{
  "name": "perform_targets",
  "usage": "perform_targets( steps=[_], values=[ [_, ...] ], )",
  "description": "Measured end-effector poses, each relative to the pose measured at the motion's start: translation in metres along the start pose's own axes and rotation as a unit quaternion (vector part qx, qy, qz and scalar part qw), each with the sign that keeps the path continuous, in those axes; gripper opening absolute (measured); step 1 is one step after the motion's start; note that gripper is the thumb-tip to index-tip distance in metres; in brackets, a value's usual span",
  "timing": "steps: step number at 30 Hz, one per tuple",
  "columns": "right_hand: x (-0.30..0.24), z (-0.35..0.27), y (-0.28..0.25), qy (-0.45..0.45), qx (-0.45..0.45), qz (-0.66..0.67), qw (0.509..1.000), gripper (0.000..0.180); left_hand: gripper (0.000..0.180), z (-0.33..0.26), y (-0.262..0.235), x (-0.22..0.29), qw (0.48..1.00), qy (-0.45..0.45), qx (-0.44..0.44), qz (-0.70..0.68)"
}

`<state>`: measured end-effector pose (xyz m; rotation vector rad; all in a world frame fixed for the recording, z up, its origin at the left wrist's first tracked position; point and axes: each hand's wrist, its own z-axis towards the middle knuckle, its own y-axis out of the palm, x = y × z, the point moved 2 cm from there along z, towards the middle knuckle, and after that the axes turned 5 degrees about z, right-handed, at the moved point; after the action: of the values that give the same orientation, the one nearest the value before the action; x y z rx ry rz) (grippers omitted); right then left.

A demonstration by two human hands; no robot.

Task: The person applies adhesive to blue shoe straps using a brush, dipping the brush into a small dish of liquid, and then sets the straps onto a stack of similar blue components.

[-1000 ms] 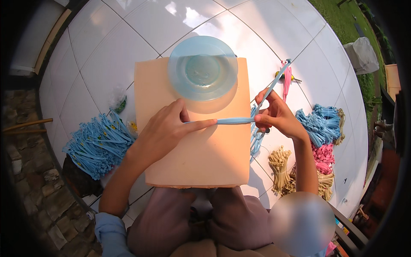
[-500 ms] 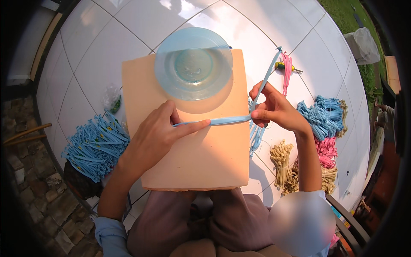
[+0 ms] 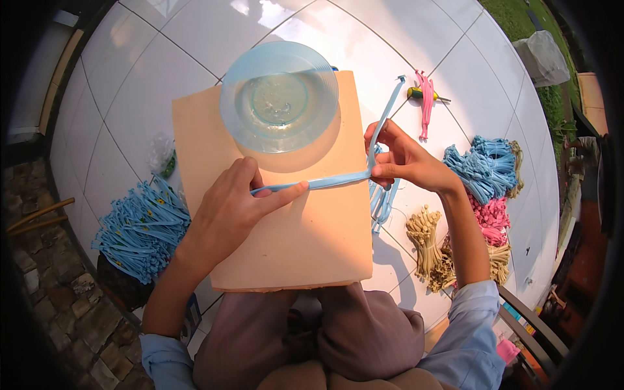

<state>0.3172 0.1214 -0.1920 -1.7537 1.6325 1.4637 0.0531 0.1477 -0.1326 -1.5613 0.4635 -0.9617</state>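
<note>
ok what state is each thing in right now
left grip, shut on strip
right grip, shut on strip
strip, straight between the grips, bent at the right one
board, lying flat
bowl, at board's far end, contents unclear
screwdriver, lying under pink strips
pink strips, bunched together
left blue pile, loosely heaped
right blue pile, bunched
</note>
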Motion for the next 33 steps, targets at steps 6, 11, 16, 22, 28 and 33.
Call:
perform_targets(
  steps=[6,11,16,22,28,33],
  values=[
    [-0.003,-0.001,0.003,0.013,0.007,-0.005,1.000,0.063,0.039,0.000,-0.001,0.000,0.999,0.027,-0.016,0.015],
    [-0.005,-0.001,0.009,-0.001,0.020,-0.024,0.999,0.065,0.042,0.001,0.005,0.023,0.984,0.097,0.039,0.141],
    [-0.002,-0.005,0.012,-0.034,0.041,-0.028,0.998,0.061,0.042,0.000,0.009,0.029,0.978,0.098,0.037,0.182],
    [-0.001,0.000,0.022,-0.070,0.097,-0.035,0.992,0.065,0.044,0.000,0.013,0.033,0.977,0.071,0.046,0.195],
    [0.002,-0.001,0.020,-0.084,0.105,-0.013,0.991,0.069,0.043,0.001,0.013,0.030,0.978,0.067,0.051,0.190],
    [0.011,-0.002,0.016,-0.075,0.087,0.055,0.992,0.072,0.044,0.001,0.015,0.025,0.983,0.082,0.054,0.152]
  ],
)
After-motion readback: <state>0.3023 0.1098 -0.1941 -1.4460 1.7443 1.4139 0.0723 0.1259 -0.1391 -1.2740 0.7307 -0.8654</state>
